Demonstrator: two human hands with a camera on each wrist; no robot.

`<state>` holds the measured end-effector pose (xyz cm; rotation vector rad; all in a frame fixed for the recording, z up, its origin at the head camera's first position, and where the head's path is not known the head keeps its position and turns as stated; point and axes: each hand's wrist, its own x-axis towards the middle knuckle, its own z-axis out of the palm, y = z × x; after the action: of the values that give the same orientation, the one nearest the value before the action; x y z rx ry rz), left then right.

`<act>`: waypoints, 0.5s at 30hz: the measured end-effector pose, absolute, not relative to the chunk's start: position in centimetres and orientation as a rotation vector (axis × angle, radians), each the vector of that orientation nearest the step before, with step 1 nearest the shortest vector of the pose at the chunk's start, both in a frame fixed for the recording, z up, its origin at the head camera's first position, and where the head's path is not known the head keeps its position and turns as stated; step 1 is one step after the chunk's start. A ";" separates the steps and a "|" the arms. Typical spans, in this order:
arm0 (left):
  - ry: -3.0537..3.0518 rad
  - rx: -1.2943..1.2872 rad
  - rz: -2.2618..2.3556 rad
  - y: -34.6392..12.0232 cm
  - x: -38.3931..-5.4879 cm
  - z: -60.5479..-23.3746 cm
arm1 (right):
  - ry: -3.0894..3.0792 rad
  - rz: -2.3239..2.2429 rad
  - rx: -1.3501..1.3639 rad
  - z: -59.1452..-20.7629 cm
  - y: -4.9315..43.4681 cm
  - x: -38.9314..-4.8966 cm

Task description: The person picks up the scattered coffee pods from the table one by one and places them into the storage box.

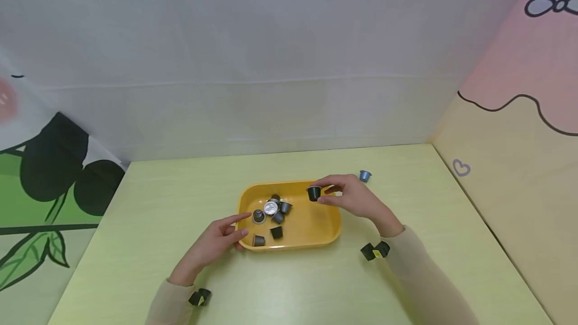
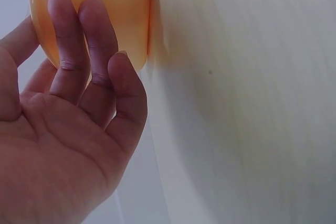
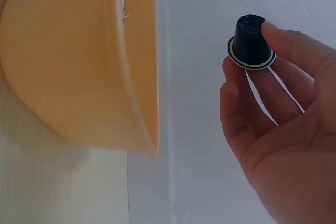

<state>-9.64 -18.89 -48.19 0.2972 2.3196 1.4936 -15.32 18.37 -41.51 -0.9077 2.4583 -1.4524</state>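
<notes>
My right hand [image 1: 354,197] pinches a dark coffee capsule [image 1: 314,193] between thumb and fingertips, above the right part of a yellow tray [image 1: 311,242]. In the right wrist view, the capsule [image 3: 251,40] has its wide rim facing down the frame, apart from the tray wall [image 3: 68,61]. At the tray's left end, my left hand [image 1: 215,242] grips the rim, with fingers against the outer wall [image 2: 131,24] in the left wrist view. Inside the tray's left half lie several capsules, among them a silver-lidded one [image 1: 270,208], a black one [image 1: 277,232] and a grey one [image 1: 259,240].
A blue capsule [image 1: 365,176] lies on the pale table [image 1: 289,285], behind my right hand. White cloth [image 1: 271,64] hangs beyond the table's back edge, and printed panels stand on both sides. Small black devices sit at both wrists.
</notes>
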 end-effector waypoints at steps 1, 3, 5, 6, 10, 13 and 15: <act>2.323 0.298 1.489 -18.9 -9.6 -48.2 | 2.452 -1.452 -0.909 -41.4 18.0 -15.5; 2.329 0.302 1.483 -18.9 -9.6 -48.2 | 2.439 -1.455 -0.905 -41.3 17.2 -16.1; 2.333 0.308 1.478 -18.9 -9.6 -48.1 | 2.427 -1.459 -0.905 -41.1 16.5 -16.6; 2.332 0.309 1.480 -19.0 -9.6 -48.1 | 2.421 -1.462 -0.908 -41.0 16.1 -16.9; 2.333 0.319 1.481 -19.0 -9.7 -48.2 | 2.413 -1.478 -0.902 -40.5 14.9 -17.7; 2.327 0.312 1.481 -19.0 -9.7 -48.2 | 2.399 -1.514 -0.872 -40.3 14.2 -18.2; 2.321 0.299 1.481 -18.9 -9.7 -48.2 | 2.383 -1.544 -0.851 -40.3 13.8 -18.5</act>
<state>-9.74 -18.90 -48.21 0.2992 2.3210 1.4813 -18.49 13.84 -40.30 -0.8511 2.3833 -1.5435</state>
